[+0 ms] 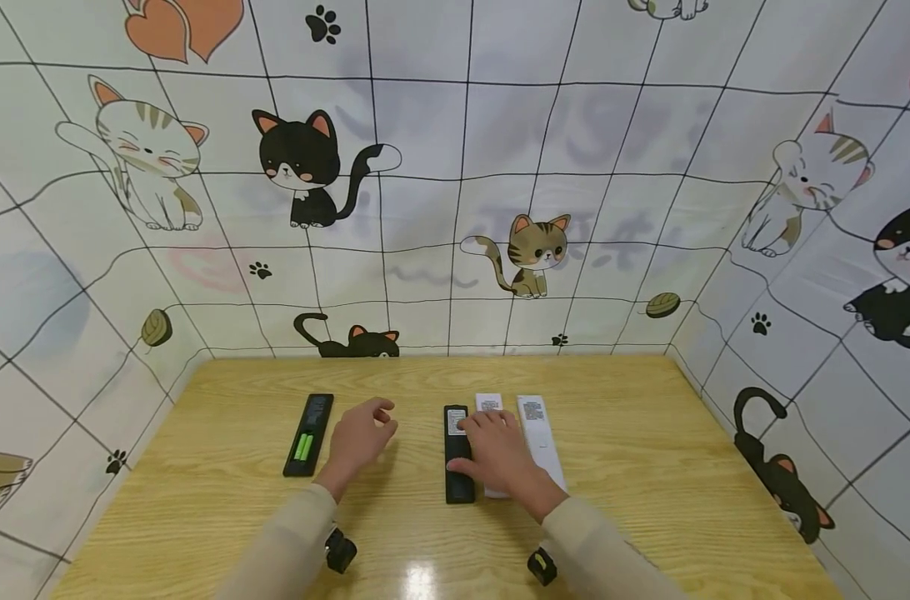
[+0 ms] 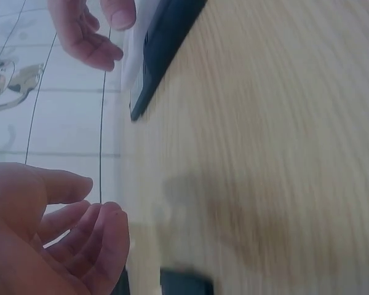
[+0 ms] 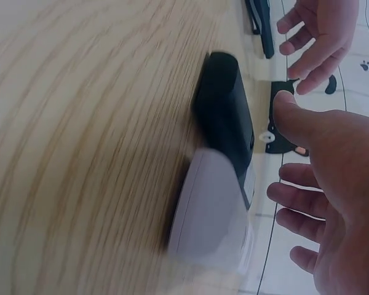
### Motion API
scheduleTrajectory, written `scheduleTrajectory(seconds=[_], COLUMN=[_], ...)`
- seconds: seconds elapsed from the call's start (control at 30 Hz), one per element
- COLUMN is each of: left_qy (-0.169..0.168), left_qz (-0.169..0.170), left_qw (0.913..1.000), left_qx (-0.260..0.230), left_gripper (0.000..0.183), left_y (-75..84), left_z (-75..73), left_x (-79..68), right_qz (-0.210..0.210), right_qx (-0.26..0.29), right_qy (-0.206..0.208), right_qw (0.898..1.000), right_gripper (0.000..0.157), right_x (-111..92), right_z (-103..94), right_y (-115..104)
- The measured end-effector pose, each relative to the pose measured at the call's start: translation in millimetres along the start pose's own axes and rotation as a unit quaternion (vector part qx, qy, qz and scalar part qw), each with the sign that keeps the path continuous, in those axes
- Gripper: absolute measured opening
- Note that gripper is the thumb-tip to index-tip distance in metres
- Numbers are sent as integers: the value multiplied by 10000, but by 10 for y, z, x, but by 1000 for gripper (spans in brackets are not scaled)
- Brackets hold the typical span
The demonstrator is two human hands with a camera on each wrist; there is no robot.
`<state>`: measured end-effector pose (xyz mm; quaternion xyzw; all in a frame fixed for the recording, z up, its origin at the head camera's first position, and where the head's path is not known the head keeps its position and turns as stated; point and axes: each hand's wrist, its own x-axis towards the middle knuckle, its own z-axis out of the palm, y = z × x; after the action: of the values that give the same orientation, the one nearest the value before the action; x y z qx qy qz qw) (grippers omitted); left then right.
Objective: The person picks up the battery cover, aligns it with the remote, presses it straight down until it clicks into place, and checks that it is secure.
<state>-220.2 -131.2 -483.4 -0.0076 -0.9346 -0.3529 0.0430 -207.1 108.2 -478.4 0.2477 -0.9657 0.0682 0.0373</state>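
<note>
Bare of any object, my left hand (image 1: 361, 437) hovers over the table, its fingers loosely bent. Left of it lies a black remote control (image 1: 308, 435), back up, with green batteries (image 1: 302, 447) showing in its uncovered compartment. My right hand (image 1: 496, 450) is above a second black remote control (image 1: 458, 483) and a white remote control (image 1: 489, 402), partly covering both. The right wrist view shows that hand (image 3: 338, 178) raised off them, fingers spread and slightly curved. A further white remote control (image 1: 541, 433) lies just right of this hand, label side up.
The wooden table (image 1: 620, 467) meets a cat-printed cloth wall (image 1: 425, 275) at its back and sides. Two small black devices, one at the left wrist (image 1: 340, 550) and one at the right wrist (image 1: 542, 567), hang below the sleeves.
</note>
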Motion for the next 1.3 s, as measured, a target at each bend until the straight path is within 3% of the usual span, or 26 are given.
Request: scheduleTrajectory(seconds=[0.17,0.43,0.63,0.83,1.07,1.3], left_qy=[35,60,-144,-227,-378,-470], left_qz=[56,-49,-511,-625,-681,-697], left_qw=[9999,9984,9967,9950,9937,9939], left_qx=[150,568,621,752,811,710], left_gripper=[31,32,37,39,38,40], left_y=[-150,-409,-630,-860,-1072,-1140], left_z=[-207,-667,-887,-999,-1030,-998], left_x=[31,78,71,88,97,75], right_qz=[-263,-459,-499,-463,-410,-292], right_qx=[-179,-416,-569,-414,-415,-362], right_qy=[-63,-148,-233,-419,-573,-500], right_qw=[9995,9980,9969,9972,9967,9977], right_gripper=[58,58,58,57,57,58], right_x=[48,202,337,490,619,651], right_z=[20,103,151,258,382,457], right_y=[-140,-403,-613,-803,-975,-1084])
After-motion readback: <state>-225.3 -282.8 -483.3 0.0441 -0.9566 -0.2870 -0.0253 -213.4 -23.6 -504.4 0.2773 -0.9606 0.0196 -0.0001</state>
